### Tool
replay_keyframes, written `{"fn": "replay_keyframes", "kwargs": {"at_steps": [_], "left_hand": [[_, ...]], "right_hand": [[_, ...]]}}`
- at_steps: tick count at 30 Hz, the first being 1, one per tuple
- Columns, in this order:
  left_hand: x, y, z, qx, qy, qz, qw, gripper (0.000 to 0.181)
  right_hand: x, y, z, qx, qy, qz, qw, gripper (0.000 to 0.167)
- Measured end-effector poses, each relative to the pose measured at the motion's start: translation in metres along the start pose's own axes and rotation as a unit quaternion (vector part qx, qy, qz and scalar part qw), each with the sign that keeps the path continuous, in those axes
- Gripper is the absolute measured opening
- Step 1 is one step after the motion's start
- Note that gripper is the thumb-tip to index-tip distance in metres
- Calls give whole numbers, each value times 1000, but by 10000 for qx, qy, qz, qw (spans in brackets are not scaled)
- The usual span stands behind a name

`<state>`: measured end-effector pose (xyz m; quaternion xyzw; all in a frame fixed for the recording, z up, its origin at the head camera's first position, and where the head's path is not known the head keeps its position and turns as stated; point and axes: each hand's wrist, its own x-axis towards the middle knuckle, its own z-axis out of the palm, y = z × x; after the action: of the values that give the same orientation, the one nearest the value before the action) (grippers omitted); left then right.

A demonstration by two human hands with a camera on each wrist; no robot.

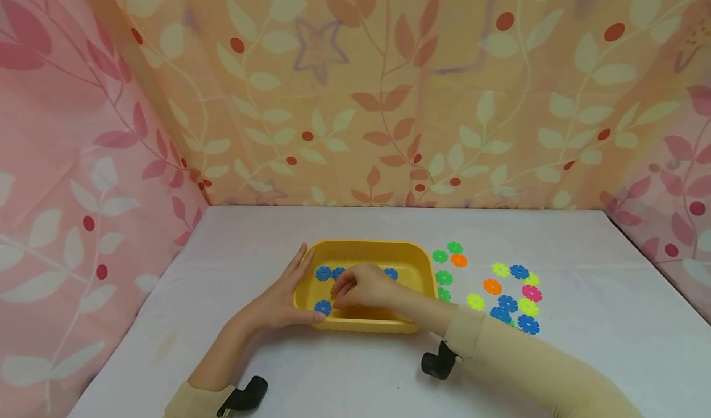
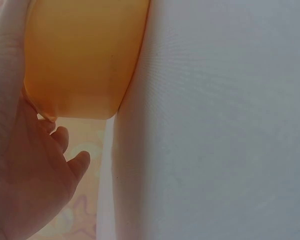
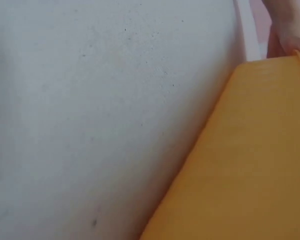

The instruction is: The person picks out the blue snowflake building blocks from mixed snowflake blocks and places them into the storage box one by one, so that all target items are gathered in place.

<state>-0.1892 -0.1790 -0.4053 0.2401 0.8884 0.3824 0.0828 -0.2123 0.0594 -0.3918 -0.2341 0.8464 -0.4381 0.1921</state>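
Note:
In the head view, my left hand [image 1: 278, 297] holds the yellow plastic basin [image 1: 366, 326] at its left end, fingers along the side and thumb over the near rim. The left wrist view shows those fingers outside the wall. My right hand [image 1: 366, 287] reaches into the basin with curled fingers pointing left and down; whether its fingertips pinch anything is hidden. Several blue notched interlocking discs lie inside: one disc [image 1: 323, 307] near the left front corner, another disc [image 1: 323, 273] behind it, and one disc [image 1: 391, 273] beyond the right wrist.
Right of the basin, green discs [image 1: 444, 277] and an orange disc [image 1: 458, 260] lie along its side. Farther right is a loose group with a yellow disc [image 1: 475, 301], a pink disc [image 1: 531, 292] and blue discs [image 1: 528, 325]. A patterned curtain [image 1: 389, 97] stands behind the white tabletop [image 1: 344, 375].

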Motion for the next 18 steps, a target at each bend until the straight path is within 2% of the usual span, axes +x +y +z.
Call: {"fn": "replay_keyframes", "kwargs": {"at_steps": [6,9,13,18], "left_hand": [[0,0,1,38,25,40,10000,121],[0,1,0,60,42,17,10000,123],[-1,2,-1,114,80,14,9999,126],[0,3,-1,187,89,12,9998,128]], "right_hand": [[-23,4,-27,737,254,50,9969,30],[-36,8,-45,1094,428,-29,9931,35],[-56,17,-71,1455,721,73,9867,40],[-86,35,-102,1376,1195,433,9823,47]]}}
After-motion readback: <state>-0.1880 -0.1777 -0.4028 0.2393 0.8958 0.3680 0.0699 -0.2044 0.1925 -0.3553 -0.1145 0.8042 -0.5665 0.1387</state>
